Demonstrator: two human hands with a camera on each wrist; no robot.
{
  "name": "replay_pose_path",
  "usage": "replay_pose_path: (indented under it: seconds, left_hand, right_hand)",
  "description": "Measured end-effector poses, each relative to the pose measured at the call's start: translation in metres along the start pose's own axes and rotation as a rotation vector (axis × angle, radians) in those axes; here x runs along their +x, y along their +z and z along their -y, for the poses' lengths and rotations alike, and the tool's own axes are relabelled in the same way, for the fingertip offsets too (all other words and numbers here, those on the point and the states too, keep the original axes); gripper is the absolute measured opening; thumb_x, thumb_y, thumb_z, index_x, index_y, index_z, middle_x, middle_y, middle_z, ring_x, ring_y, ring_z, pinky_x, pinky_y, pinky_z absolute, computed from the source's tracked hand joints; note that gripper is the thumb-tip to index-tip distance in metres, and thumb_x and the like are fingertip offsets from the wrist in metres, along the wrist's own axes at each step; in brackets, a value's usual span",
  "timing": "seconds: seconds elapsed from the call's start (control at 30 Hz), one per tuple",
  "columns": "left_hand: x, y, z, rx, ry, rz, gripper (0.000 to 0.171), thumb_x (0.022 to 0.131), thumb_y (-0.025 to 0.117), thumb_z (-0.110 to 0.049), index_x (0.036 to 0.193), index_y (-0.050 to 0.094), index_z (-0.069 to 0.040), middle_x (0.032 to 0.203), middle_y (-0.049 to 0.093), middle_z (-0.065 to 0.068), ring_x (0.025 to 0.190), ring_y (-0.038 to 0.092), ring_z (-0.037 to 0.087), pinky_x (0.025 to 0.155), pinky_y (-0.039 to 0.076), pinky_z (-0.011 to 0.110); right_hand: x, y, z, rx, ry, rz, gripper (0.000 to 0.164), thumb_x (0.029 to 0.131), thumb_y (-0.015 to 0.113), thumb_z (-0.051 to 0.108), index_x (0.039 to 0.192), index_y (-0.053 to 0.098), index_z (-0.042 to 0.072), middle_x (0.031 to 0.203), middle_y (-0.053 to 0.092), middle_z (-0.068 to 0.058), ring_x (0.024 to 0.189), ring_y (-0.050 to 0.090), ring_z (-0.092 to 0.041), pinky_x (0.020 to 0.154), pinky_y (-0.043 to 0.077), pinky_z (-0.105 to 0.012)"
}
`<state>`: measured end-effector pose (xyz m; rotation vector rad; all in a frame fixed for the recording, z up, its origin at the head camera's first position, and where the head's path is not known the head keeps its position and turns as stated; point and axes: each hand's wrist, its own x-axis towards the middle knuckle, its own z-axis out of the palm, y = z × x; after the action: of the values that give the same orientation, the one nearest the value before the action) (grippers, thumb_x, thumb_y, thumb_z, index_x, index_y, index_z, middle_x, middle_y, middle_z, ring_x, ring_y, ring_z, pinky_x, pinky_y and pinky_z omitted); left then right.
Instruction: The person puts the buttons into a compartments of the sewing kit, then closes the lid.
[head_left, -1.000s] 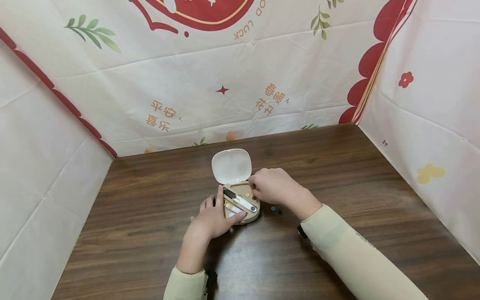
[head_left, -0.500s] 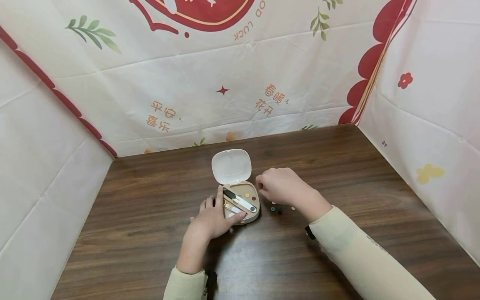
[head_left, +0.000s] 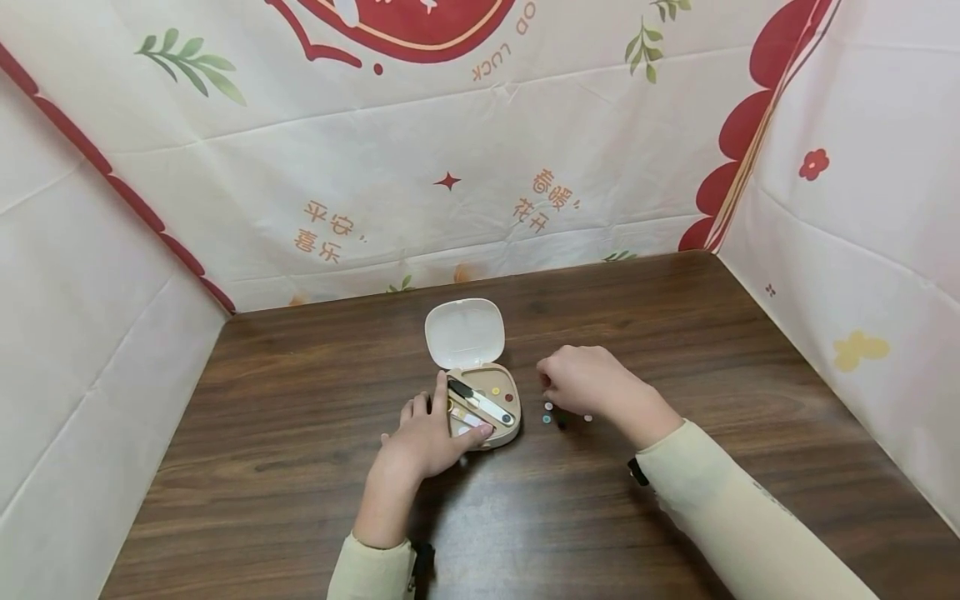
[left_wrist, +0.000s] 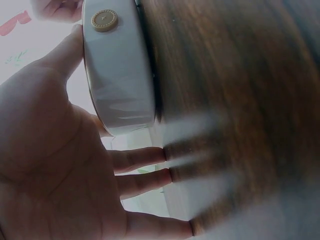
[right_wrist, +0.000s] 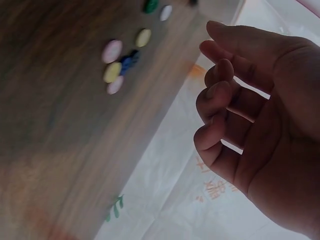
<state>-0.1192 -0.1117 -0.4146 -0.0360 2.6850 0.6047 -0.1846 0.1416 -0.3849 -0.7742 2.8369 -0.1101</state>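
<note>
A beige sewing box [head_left: 512,429] stands with its white lid [head_left: 465,332] tipped back. Thread snips [head_left: 487,408] with a dark tip lie in it, beside a yellow button [head_left: 496,391] and a dark red button [head_left: 509,397]. My left hand [head_left: 423,442] rests on the box with straight, spread fingers, thumb over the near rim. The left wrist view shows the box's side with a round beige catch [left_wrist: 104,20]. My right hand [head_left: 588,379], fingers loosely bent and nothing visible in them, hovers right of the box above loose buttons, among them a teal button [head_left: 547,419].
In the right wrist view, several buttons lie on the wooden table [head_left: 300,392], including a pink button [right_wrist: 112,51], a blue button [right_wrist: 125,65] and a green button [right_wrist: 150,6]. Printed white cloth [head_left: 420,225] hangs behind the table and along both sides.
My right hand has moved from over the box's right side out to the right, uncovering the red button and the loose white buttons on the table. My left hand stays put.
</note>
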Motion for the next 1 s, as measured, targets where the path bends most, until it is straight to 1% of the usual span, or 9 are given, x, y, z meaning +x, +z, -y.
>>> replay_pose_path:
  seconds: [0.13,0.2,0.33,0.5,0.73,1.0]
  left_hand:
    - [0.000,-0.001,0.000,-0.009,0.000,-0.001,0.114,0.093,0.059,-0.080,0.174,0.002,-0.023,0.171,0.030,0.026,0.162,0.026,0.045,0.111,0.027,0.088]
    - [-0.001,-0.001,0.000,-0.011,0.000,-0.001,0.115,0.093,0.059,-0.080,0.174,0.001,-0.024,0.172,0.030,0.026,0.162,0.026,0.045,0.111,0.026,0.088]
    - [0.000,0.000,0.000,-0.010,0.000,-0.001,0.114,0.093,0.059,-0.080,0.174,0.001,-0.024,0.172,0.030,0.026,0.162,0.025,0.045,0.111,0.026,0.088]
    - [-0.001,0.000,0.000,-0.013,-0.002,0.002,0.114,0.093,0.059,-0.079,0.174,0.001,-0.024,0.172,0.029,0.026,0.162,0.025,0.045,0.112,0.026,0.088]
    - [0.000,0.000,0.002,-0.007,-0.005,0.010,0.112,0.094,0.060,-0.077,0.174,0.000,-0.025,0.172,0.028,0.026,0.163,0.023,0.044,0.114,0.024,0.087]
    - [0.000,0.001,0.001,-0.012,0.000,-0.001,0.113,0.093,0.059,-0.079,0.174,0.002,-0.025,0.172,0.030,0.025,0.162,0.025,0.045,0.113,0.025,0.087]
  right_hand:
    - [-0.003,0.005,-0.007,0.013,0.020,0.026,0.022,0.097,0.075,0.021,0.078,0.064,0.021,0.063,0.060,0.008,0.051,0.057,-0.007,0.070,0.056,-0.040]
    - [-0.004,0.008,-0.010,0.019,0.023,0.033,0.024,0.097,0.075,0.022,0.077,0.062,0.020,0.060,0.059,0.008,0.048,0.057,-0.006,0.069,0.056,-0.040]
    - [-0.005,0.011,-0.014,0.037,0.035,0.066,0.025,0.097,0.077,0.021,0.078,0.060,0.019,0.056,0.059,0.008,0.049,0.058,-0.007,0.066,0.052,-0.038]
    - [-0.005,0.015,-0.017,0.059,0.054,0.089,0.024,0.096,0.078,0.021,0.080,0.061,0.018,0.059,0.060,0.008,0.051,0.059,-0.006,0.065,0.049,-0.035]
    - [-0.004,0.019,-0.020,0.065,0.070,0.092,0.028,0.096,0.078,0.023,0.073,0.062,0.019,0.056,0.061,0.009,0.051,0.060,-0.006,0.065,0.052,-0.037]
    - [-0.003,0.021,-0.018,0.030,0.082,0.100,0.032,0.098,0.077,0.023,0.069,0.064,0.019,0.055,0.061,0.008,0.053,0.059,-0.010,0.064,0.053,-0.038]
